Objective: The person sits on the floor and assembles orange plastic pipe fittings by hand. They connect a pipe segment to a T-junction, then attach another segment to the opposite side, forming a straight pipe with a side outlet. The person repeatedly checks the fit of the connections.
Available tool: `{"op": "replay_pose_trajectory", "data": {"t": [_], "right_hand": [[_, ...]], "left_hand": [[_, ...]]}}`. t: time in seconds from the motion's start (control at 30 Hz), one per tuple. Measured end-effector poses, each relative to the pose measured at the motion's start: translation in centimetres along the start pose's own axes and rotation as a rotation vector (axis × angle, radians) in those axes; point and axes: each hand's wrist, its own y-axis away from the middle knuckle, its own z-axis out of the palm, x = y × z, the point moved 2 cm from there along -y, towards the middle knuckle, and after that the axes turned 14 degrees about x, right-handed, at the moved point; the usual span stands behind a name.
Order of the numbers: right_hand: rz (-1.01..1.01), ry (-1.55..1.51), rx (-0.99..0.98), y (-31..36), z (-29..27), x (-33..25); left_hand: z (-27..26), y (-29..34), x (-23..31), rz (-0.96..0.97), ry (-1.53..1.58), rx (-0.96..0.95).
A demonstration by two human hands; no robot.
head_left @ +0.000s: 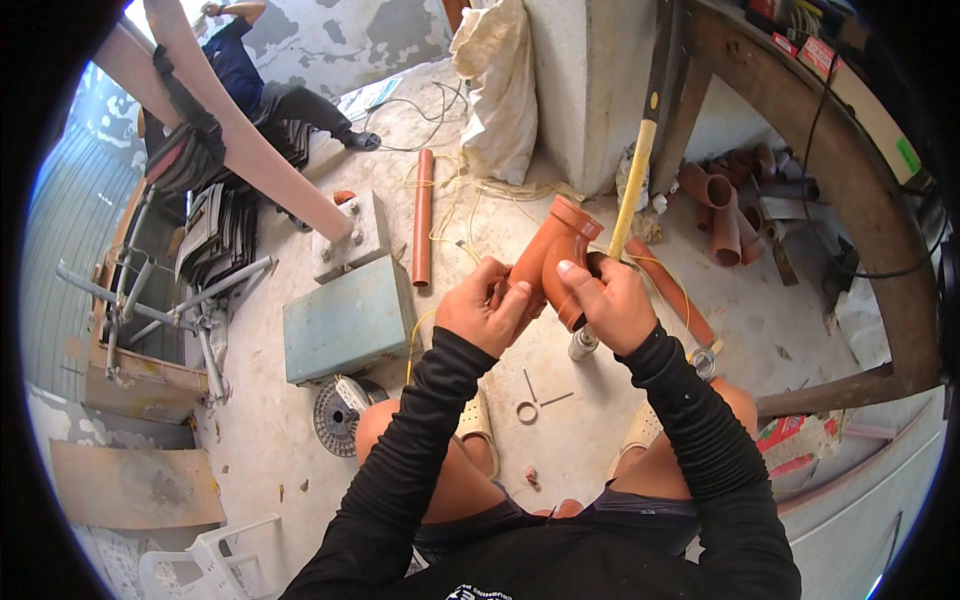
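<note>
Between my two hands is an orange-brown plastic pipe branch fitting (553, 252), tilted, its collared end pointing up and away. My left hand (486, 308) is closed round its left end, thumb on top. My right hand (616, 300) grips the side branch, with the thumb laid along it and the fingers mostly hidden behind. Below the fitting a small can (583, 345) stands on the floor, partly covered by it. Closer to my feet lie a small ring (527, 411) and two thin rods. A yellow-handled tool (634, 185) rises just beyond my right hand.
To the left sit a grey-blue metal box (350, 315) and a cable reel (338, 418). Orange pipes (423, 215) lie on the floor, with several cut pieces (725, 210) under the wooden bench (850, 180). Another person (260, 80) sits at the far left.
</note>
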Motion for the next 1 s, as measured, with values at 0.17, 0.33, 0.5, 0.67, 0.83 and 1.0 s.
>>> {"op": "replay_pose_trajectory", "data": {"t": [0.17, 0.33, 0.5, 0.67, 0.83, 1.0], "right_hand": [[0.016, -0.007, -0.015, -0.1, -0.4, -0.4], [0.034, 0.030, -0.075, -0.1, -0.6, -1.0], [0.308, -0.409, -0.246, -0.4, -1.0, -0.6], [0.260, -0.744, -0.285, -0.5, -0.5, -0.5], [0.091, -0.484, -0.338, 0.9, 1.4, -0.4], [0.288, -0.468, -0.470, 1.8, 1.9, -0.3]], "left_hand": [[-0.6, -0.8, -1.0, 0.009, 0.006, -0.012], [0.8, -0.6, -1.6, -0.170, 0.265, -0.117], [1.3, -0.6, -1.6, -0.521, 0.654, -0.252], [0.7, -1.2, -1.4, -0.646, 0.825, -0.216], [0.5, -1.2, -1.5, -0.599, 0.741, -0.106], [0.4, -1.2, -1.7, -0.552, 0.695, -0.047]]}}
